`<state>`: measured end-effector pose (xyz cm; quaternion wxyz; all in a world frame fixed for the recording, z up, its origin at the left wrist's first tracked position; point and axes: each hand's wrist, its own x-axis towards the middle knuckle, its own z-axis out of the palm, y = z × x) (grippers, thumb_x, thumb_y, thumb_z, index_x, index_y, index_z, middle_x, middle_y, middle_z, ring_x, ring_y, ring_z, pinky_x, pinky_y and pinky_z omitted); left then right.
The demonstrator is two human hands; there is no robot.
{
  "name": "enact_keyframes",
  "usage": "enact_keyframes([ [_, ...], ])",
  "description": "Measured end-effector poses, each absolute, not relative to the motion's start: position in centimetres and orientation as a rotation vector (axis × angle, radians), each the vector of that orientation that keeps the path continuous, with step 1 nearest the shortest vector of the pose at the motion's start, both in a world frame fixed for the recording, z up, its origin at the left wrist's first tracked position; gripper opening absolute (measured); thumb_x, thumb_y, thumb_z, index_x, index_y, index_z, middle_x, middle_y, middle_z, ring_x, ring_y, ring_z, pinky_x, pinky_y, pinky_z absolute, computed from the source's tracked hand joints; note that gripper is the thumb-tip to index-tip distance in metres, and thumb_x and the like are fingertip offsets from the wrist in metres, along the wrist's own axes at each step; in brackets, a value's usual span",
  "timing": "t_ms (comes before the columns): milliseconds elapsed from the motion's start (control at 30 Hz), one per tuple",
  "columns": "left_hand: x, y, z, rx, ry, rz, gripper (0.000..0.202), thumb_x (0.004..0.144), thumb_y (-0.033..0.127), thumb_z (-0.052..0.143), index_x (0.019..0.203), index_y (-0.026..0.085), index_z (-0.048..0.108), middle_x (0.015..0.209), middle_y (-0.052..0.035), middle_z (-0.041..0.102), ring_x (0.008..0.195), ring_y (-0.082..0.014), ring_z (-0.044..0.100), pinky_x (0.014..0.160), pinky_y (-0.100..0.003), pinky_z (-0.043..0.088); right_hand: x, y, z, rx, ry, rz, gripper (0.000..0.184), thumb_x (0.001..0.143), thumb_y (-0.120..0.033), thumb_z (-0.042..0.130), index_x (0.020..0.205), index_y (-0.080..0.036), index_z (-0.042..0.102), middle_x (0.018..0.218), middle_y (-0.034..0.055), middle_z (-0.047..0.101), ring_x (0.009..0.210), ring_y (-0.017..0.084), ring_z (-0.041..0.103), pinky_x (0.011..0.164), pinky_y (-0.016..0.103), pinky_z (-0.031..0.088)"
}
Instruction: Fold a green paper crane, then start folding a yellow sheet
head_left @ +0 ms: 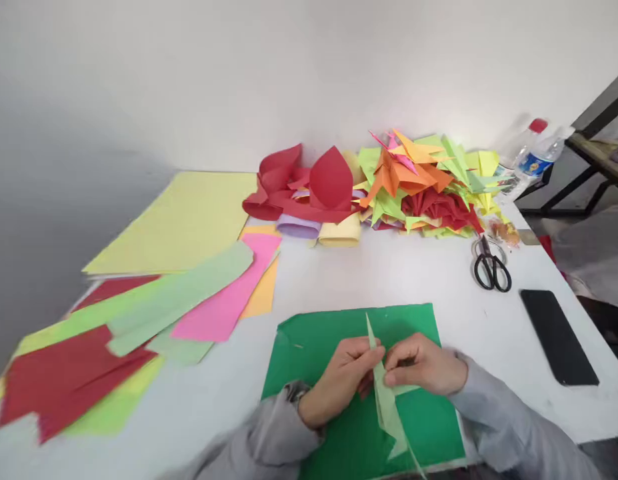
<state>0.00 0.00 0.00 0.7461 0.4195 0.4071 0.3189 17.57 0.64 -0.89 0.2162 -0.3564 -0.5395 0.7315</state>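
Both my hands pinch a folded pale green paper piece, long and pointed, with its tip standing up between them. My left hand grips it from the left with fingers closed. From the right, my right hand presses the fold with thumb and fingers together. Under them lies a dark green sheet flat on the white table, near its front edge.
Loose coloured sheets spread across the left side. A heap of folded paper figures and red curled pieces sits at the back. Black scissors, a black phone and two plastic bottles lie at the right.
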Motion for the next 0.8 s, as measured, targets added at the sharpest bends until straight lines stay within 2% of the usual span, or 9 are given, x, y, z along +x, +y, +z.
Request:
enact_keyframes([
  [267,0.2,-0.1,-1.3,0.857,0.958,0.726,0.055,0.075,0.061,0.061,0.043,0.019,0.045,0.031,0.0065,0.035,0.027,-0.0055,0.029,0.03,-0.02,0.023,17.8,0.4,-1.1,-1.001,-1.546,2.044,0.045,0.071,-0.058,0.073,0.064,-0.014,0.063,0.051,-0.0067,0.044,0.047,0.005,0.029,0.043,0.022,0.022],
  [533,0.1,0.2,-1.4,0.839,0.997,0.847,0.049,0.071,0.048,0.07,0.045,0.02,0.04,0.036,0.0094,0.031,0.029,-0.0043,0.028,0.031,-0.019,0.023,18.1,0.4,-1.1,-1.007,-1.589,2.092,0.045,0.072,-0.057,0.073,0.067,-0.013,0.065,0.05,-0.0077,0.041,0.047,0.005,0.026,0.044,0.023,0.021],
  [800,0.0,0.4,-0.8,0.815,0.952,0.855,0.052,0.068,0.052,0.072,0.042,0.018,0.042,0.039,0.009,0.03,0.029,-0.0035,0.028,0.031,-0.02,0.021,18.5,0.3,-1.6,-0.971,-1.721,2.09,0.042,0.074,-0.055,0.072,0.069,-0.013,0.068,0.054,-0.005,0.046,0.051,0.008,0.034,0.048,0.024,0.027],
])
